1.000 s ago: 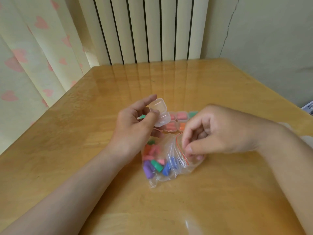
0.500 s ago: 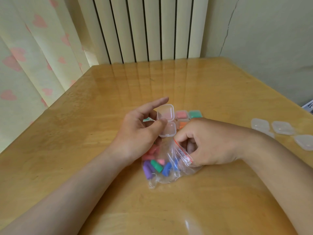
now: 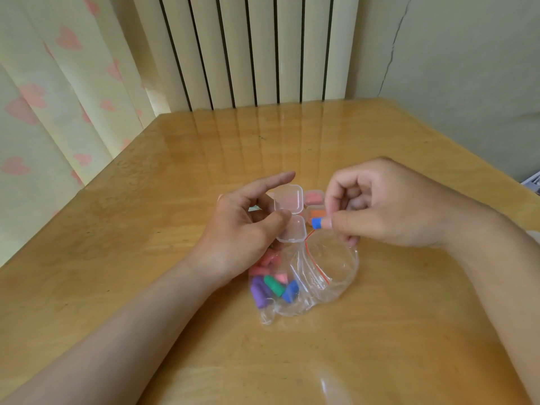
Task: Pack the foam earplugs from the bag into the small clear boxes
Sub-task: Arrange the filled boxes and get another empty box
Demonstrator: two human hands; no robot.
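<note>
A clear zip bag (image 3: 330,267) with a red seal line lies on the wooden table, its mouth open toward the far side. Several coloured foam earplugs (image 3: 273,286) sit in its near left corner. My left hand (image 3: 248,229) holds a small clear box (image 3: 292,229) with its hinged lid standing open, thumb on the base. My right hand (image 3: 388,206) pinches a blue earplug (image 3: 316,223) between thumb and forefinger, just right of the open box and above the bag's mouth. Filled boxes with pink and orange plugs (image 3: 315,197) lie behind the hands.
The table (image 3: 175,200) is glossy wood; its left edge runs beside a heart-print curtain (image 3: 43,112). A ribbed radiator (image 3: 248,54) stands behind the far edge. A wall lies to the right. My right forearm covers the table's right part.
My right hand has come out of the bag with a blue earplug and risen toward the open box. The bag has slackened and spread. My left hand keeps holding the box.
</note>
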